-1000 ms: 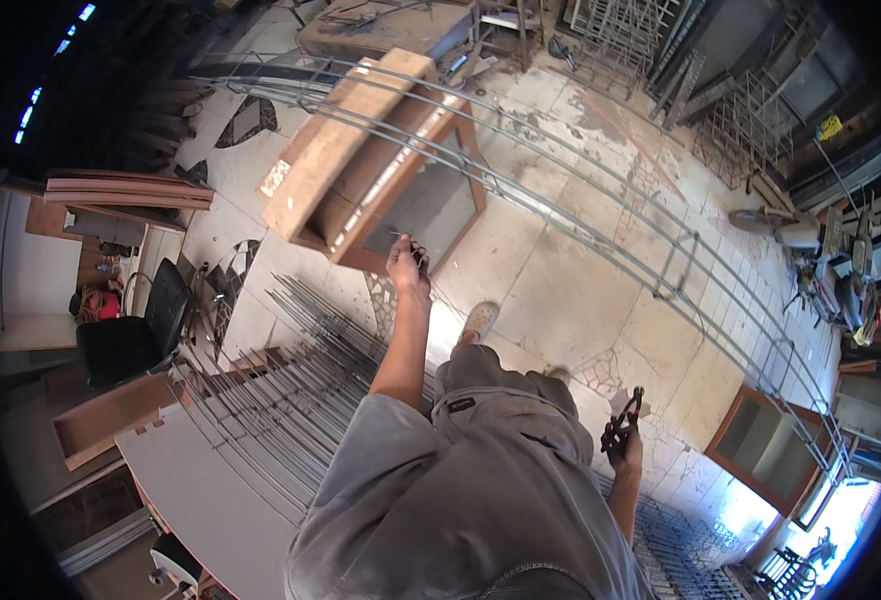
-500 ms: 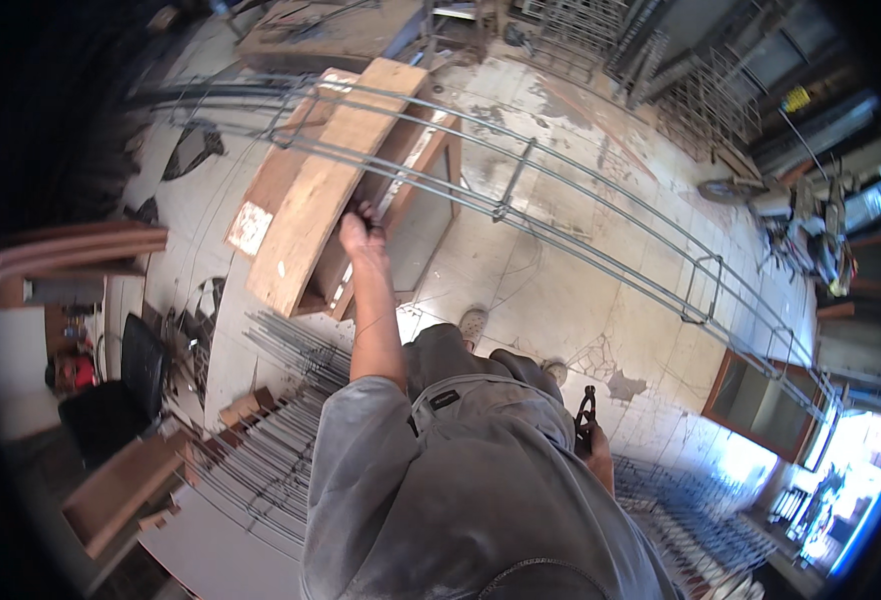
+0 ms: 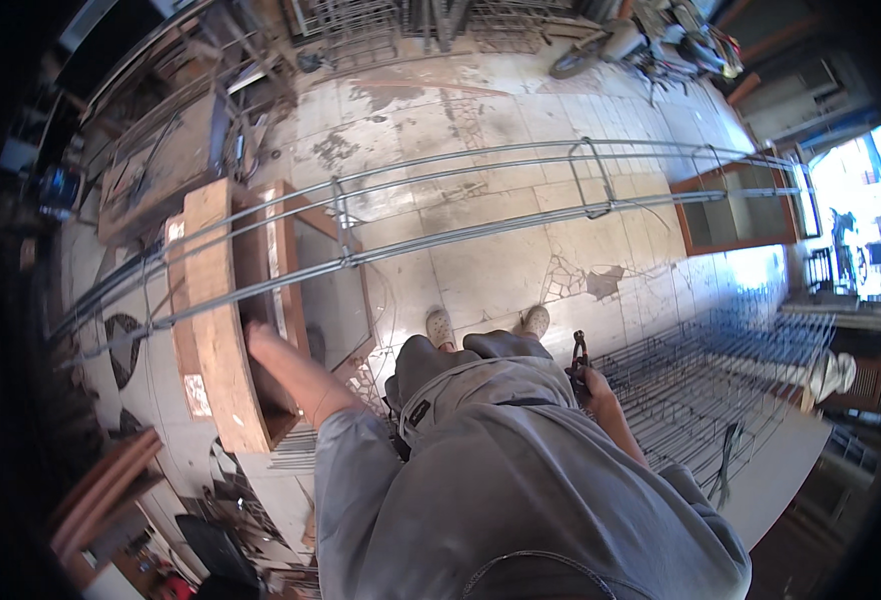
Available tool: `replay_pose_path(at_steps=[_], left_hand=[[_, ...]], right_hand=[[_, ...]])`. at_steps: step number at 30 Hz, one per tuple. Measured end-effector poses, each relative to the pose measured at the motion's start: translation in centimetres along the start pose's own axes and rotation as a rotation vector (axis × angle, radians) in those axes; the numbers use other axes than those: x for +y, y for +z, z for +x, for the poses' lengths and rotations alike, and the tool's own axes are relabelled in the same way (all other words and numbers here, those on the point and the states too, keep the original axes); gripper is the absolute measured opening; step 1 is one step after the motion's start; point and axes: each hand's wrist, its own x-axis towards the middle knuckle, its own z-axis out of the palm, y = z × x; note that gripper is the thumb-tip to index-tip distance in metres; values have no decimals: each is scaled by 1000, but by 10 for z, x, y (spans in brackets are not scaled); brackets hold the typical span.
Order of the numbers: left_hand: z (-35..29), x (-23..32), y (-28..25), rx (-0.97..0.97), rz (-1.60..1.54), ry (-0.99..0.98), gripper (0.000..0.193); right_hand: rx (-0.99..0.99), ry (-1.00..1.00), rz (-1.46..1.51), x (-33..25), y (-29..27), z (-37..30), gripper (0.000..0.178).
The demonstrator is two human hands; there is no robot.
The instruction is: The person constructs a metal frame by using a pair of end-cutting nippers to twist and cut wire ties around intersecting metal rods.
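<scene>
My left hand reaches to the inner side of a wooden board on the open wooden box frame. Its fingers are blurred and partly hidden, so their grip does not show. A long rebar cage, made of thin steel rods with stirrups, rests across the box top and stretches to the far right. Down by my right hip, my right hand is closed around a pair of dark pincers, jaws pointing up and away from the cage.
Stacked rebar mesh lies to my right. A wooden cabinet frame stands under the cage's right end. A workbench is at the far left, a motorbike at the far right. Near left is a black chair.
My view has turned, so the cage now runs more level across it. My left hand has moved lower along the board. The pincers stay in my right hand.
</scene>
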Motion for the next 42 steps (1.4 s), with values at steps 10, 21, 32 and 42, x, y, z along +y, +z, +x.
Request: replay_pose_path(at_steps=[10, 21, 32, 42], left_hand=[[3, -4, 18, 142, 310, 69, 28], [8, 9, -3, 7, 38, -8, 29], [3, 10, 1, -64, -54, -91, 30], [14, 16, -9, 3, -217, -472, 32]], right_hand=[[224, -314, -664, 33, 16, -43, 51], [278, -343, -863, 34, 21, -56, 52], [334, -324, -767, 6, 1, -68, 38], [-135, -239, -279, -25, 36, -123, 24]])
